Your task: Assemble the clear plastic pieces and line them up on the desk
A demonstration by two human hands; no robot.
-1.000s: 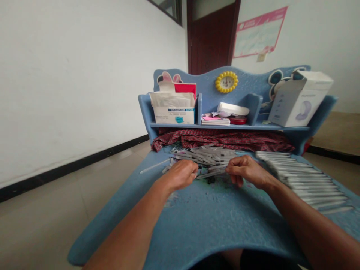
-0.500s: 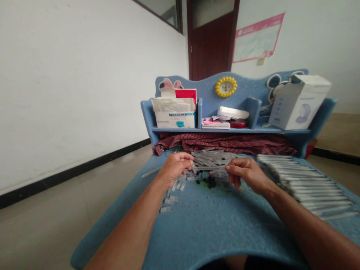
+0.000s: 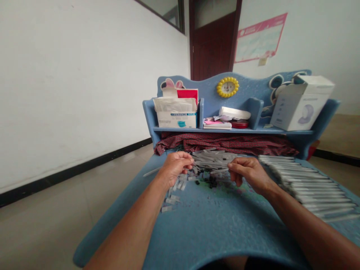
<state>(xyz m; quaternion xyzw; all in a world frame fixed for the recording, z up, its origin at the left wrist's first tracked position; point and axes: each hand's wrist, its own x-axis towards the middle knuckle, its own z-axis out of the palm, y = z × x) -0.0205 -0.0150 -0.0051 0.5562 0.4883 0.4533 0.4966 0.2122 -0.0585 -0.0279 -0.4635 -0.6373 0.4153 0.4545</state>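
Note:
My left hand (image 3: pixel 177 167) is closed in a pinch at the left end of a thin clear pen barrel (image 3: pixel 210 165). At its right end, my right hand (image 3: pixel 247 171) pinches with thumb and forefinger, so the barrel lies level between both hands. Behind it is a heap of similar translucent barrels (image 3: pixel 210 154). Small clear caps (image 3: pixel 170 201) are scattered below my left hand. Little black plugs (image 3: pixel 212 182) lie between the hands. A pale thin stick (image 3: pixel 152 172) shows left of my left wrist; its other end is hidden.
Rows of pens (image 3: pixel 315 187) lie at the right of the blue table (image 3: pixel 219 228). A checked cloth (image 3: pixel 230 144) is bunched under the back shelf (image 3: pixel 242 131). On the shelf stand a mask box (image 3: pixel 176 119), papers (image 3: pixel 216 125) and a white carton (image 3: pixel 302 107).
Both hands stay nearly in place, still pinching at the barrel's ends. The whole view has shifted very slightly to the right.

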